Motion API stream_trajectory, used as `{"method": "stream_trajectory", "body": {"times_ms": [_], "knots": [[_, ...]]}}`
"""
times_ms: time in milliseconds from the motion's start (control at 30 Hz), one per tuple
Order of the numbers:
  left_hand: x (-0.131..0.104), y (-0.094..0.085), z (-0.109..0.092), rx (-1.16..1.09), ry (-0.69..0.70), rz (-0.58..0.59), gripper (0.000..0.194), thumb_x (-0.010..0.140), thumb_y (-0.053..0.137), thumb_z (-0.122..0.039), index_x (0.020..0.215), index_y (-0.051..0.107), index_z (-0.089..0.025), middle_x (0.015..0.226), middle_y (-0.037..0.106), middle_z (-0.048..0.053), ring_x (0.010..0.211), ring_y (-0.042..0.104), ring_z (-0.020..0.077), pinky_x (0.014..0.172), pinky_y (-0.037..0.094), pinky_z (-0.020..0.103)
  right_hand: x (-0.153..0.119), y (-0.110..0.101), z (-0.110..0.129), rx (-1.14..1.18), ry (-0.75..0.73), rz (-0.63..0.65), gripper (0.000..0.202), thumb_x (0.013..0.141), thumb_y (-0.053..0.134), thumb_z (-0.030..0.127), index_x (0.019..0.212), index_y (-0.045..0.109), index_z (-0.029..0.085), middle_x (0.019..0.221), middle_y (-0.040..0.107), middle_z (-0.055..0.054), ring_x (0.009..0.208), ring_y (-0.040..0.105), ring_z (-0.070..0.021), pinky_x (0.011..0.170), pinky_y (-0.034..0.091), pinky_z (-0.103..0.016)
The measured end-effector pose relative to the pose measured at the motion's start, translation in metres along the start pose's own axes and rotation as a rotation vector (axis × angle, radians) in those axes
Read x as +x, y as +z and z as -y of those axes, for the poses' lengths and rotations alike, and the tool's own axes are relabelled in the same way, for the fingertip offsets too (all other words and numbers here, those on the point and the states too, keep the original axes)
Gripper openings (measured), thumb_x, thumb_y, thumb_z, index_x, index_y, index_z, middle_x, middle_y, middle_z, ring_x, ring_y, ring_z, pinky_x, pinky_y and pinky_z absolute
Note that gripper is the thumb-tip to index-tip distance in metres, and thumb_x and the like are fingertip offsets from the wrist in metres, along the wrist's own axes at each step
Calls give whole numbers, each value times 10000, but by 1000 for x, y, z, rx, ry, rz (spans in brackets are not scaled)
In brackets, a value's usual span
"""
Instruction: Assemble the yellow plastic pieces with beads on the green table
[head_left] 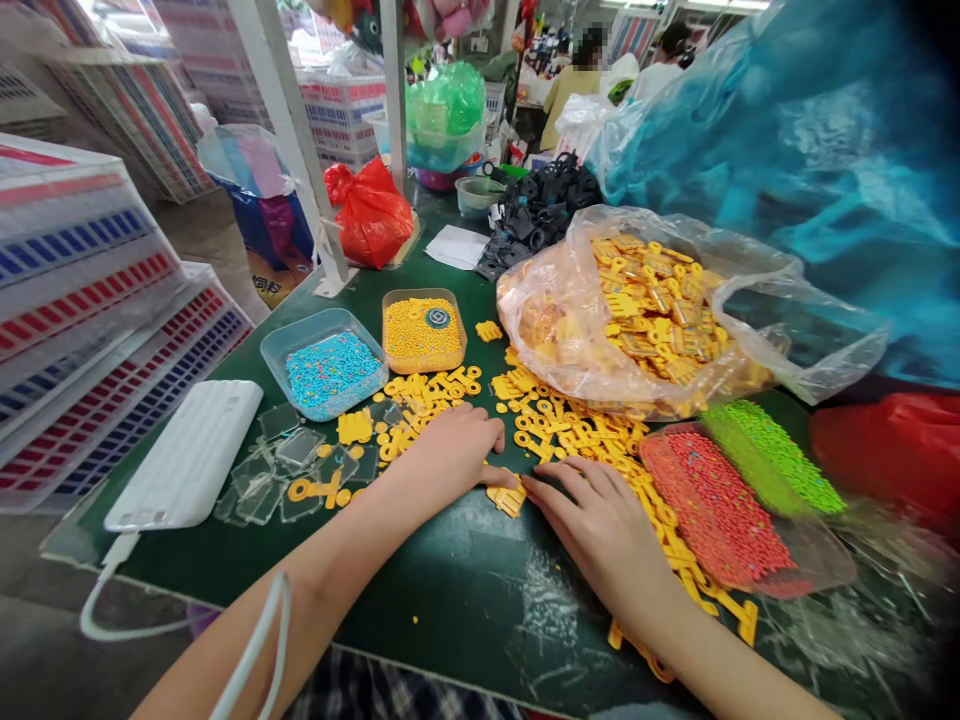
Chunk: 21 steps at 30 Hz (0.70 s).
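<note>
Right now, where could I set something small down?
Between the forearms, short of the left hand and right hand, green tabletop is mostly bare; a smaller patch borders white paper and yellow bead tray. Yellow pieces crowd beyond the hands.

One head view, forward and down, from close above the green table.

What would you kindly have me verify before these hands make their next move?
1. Yellow piece reached by both hands: ok; left hand and right hand have fingertips at it.
2. Firm grip on it: cannot tell from this view.
3. Blue bead tray and yellow bead tray upright: ok.
4. Plastic bag open: ok; yellow parts show inside.
5. Clear squares separated: not ok; several overlap.
6. White cable clear of left forearm: not ok; it crosses in front.
</note>
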<state>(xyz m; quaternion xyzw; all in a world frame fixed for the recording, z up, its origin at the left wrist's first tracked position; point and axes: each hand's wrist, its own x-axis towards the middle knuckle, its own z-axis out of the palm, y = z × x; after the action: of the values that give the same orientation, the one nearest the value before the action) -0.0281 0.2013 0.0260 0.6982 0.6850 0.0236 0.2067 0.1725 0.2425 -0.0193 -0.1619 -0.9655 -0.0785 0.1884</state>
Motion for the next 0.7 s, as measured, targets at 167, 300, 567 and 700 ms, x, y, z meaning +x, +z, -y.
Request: {"method": "stream_trajectory", "body": {"times_ms": [167,300,567,700], "knots": [[-5,-11,-7,-7,45,-83,390,857,663,-492,1054,665,-156,1022,704,90,1008,622,269,881,440,357,1,1,-2,5,21,-19,332,999,378,246,1024,708,212,1019,700,-82,993,565,-246,873,438,-407],[-20,-41,13,-62,-155,-307,238,927,574,-409,983,692,-210,992,735,33,950,659,228,854,448,318,1,3,2,69,86,-14,358,980,427,408,1043,714,204,1078,688,-113,1044,576,-267,895,463,-440],[-53,-69,94,-130,-832,-609,318,925,451,-408,1042,695,-240,1087,735,71,1028,658,285,754,486,334,1,11,10,173,59,-44,298,937,522,394,1101,695,216,1116,676,-119,1081,594,-276,911,508,-472],[-54,-64,103,-118,-847,-391,235,845,562,-406,904,726,-248,1035,748,67,967,674,291,716,496,324,1,11,11,215,41,-28,301,936,528,401,1119,691,226,1138,668,-120,1092,593,-274,913,518,-477]]}}
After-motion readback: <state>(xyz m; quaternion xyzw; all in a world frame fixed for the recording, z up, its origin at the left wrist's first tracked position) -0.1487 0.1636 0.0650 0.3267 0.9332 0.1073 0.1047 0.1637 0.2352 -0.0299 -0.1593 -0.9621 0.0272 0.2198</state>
